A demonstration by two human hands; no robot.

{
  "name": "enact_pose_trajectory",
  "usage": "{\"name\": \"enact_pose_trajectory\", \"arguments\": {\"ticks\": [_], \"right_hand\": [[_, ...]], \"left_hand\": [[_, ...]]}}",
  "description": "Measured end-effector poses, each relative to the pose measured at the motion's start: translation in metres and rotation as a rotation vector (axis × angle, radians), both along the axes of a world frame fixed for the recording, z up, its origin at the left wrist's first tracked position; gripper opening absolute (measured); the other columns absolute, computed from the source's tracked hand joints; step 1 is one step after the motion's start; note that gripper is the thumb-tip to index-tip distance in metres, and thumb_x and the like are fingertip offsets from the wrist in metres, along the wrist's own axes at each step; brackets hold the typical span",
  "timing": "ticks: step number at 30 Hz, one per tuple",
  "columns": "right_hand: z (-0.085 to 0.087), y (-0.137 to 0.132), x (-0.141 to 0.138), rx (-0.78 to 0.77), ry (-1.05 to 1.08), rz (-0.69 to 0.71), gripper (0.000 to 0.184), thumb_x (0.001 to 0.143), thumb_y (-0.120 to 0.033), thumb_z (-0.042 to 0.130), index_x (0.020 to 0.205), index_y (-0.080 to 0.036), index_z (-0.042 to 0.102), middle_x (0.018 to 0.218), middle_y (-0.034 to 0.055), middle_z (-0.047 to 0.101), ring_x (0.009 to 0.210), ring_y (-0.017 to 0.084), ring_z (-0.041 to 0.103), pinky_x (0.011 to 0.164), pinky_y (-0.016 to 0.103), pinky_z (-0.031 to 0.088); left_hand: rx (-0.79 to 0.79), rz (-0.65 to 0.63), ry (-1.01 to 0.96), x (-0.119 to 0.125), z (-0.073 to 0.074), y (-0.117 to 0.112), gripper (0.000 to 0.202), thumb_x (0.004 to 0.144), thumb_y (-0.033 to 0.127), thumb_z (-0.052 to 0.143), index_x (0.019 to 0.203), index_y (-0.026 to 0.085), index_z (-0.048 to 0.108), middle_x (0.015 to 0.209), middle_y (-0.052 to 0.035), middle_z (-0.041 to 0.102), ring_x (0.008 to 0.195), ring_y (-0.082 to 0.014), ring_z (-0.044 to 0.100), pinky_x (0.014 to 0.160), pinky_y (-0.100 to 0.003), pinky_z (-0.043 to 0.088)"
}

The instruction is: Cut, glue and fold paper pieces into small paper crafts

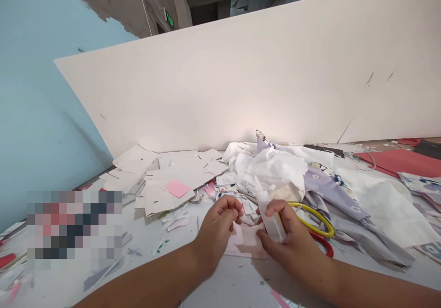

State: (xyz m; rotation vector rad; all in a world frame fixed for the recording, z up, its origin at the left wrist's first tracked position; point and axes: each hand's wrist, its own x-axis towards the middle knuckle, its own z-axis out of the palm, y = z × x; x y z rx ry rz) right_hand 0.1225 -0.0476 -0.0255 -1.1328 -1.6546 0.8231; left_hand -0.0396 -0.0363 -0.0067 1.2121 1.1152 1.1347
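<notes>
Left of the grip, a heap of cut white paper scraps lies on the white worktable, with a pink sticky note on top. The left hand is curled into a narrow pinch, its fingertips drawn together just above a pink paper sheet bearing a pale square; whether they hold a small scrap is too hard to tell. The right hand wraps firmly around a clear plastic squeeze bottle, which tilts with its nozzle pointing up and away, its lower end just beside the pink sheet. Just right of this grip lie a yellow plastic ring and a red ring, beside crumpled white cloth and lilac printed fabric. Farther right, well beyond the hands, lies a red card sheet.
</notes>
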Motion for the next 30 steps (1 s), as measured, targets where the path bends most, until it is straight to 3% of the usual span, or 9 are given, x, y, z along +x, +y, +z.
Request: {"name": "enact_pose_trajectory", "arguments": {"ticks": [4,7,9,13,16,24,27,30], "right_hand": [[-0.003,-0.004,0.003,0.258,-0.205,0.172,0.034,0.066,-0.002,0.047,0.085,-0.029,0.037,0.084,-0.0038,0.048,0.078,0.016,0.054,0.071,0.029,0.047],[-0.004,-0.006,0.004,0.257,-0.28,0.278,0.04,0.061,0.003,0.044,0.086,-0.028,0.038,0.09,-0.0022,0.049,0.087,0.017,0.054,0.076,0.029,0.047],[-0.005,-0.006,0.005,0.249,-0.309,0.278,0.041,0.06,0.003,0.043,0.086,-0.028,0.038,0.09,-0.0013,0.049,0.093,0.018,0.053,0.078,0.03,0.047],[-0.007,-0.004,0.006,0.234,-0.354,0.244,0.04,0.061,0.003,0.043,0.088,-0.027,0.037,0.097,0.0013,0.048,0.1,0.02,0.051,0.08,0.032,0.046],[-0.005,-0.002,0.005,0.236,-0.364,0.219,0.036,0.066,0.001,0.042,0.087,-0.027,0.036,0.096,0.0012,0.046,0.095,0.019,0.051,0.082,0.035,0.044],[-0.001,0.003,0.003,0.245,-0.382,0.159,0.028,0.074,-0.003,0.041,0.087,-0.027,0.033,0.085,-0.0007,0.044,0.083,0.018,0.049,0.074,0.034,0.043],[-0.002,0.002,0.004,0.229,-0.38,0.17,0.028,0.074,-0.004,0.042,0.087,-0.027,0.033,0.086,-0.0008,0.044,0.083,0.018,0.049,0.076,0.034,0.042],[-0.002,0.001,0.004,0.232,-0.367,0.161,0.029,0.073,-0.004,0.043,0.087,-0.027,0.034,0.087,-0.0011,0.044,0.084,0.017,0.05,0.078,0.033,0.042]], "left_hand": [[0.094,0.073,0.055,-0.002,0.01,-0.001,0.018,0.077,0.035,0.053,0.088,0.021,0.058,0.079,0.0012,0.053,0.074,-0.0105,0.045,0.067,-0.021,0.036],[0.136,0.028,0.072,-0.001,0.016,0.0,0.019,0.076,0.036,0.055,0.071,0.018,0.054,0.065,0.0031,0.047,0.065,-0.0099,0.042,0.063,-0.022,0.035],[0.151,0.051,0.109,-0.002,0.017,0.002,0.021,0.076,0.033,0.054,0.063,0.018,0.049,0.059,0.0042,0.043,0.06,-0.0094,0.039,0.06,-0.022,0.033],[0.172,0.051,0.19,-0.008,0.02,0.01,0.02,0.076,0.034,0.054,0.064,0.018,0.051,0.059,0.0034,0.046,0.059,-0.01,0.04,0.059,-0.023,0.034],[0.225,0.018,0.298,-0.019,0.026,0.018,0.019,0.073,0.037,0.057,0.068,0.018,0.056,0.062,0.0021,0.051,0.061,-0.0117,0.046,0.061,-0.025,0.038],[0.221,0.099,0.579,-0.05,0.045,0.034,0.024,0.074,0.043,0.054,0.069,0.02,0.059,0.064,0.001,0.057,0.062,-0.013,0.052,0.059,-0.024,0.04],[0.152,0.03,0.697,-0.065,0.057,0.039,0.027,0.073,0.046,0.052,0.083,0.023,0.062,0.074,-0.0014,0.062,0.068,-0.0159,0.058,0.059,-0.025,0.042],[0.07,-0.008,0.916,-0.1,0.071,0.049,0.051,0.072,0.044,0.052,0.122,0.04,0.045,0.114,-0.0038,0.058,0.083,-0.0219,0.062,0.067,-0.032,0.045]]}}
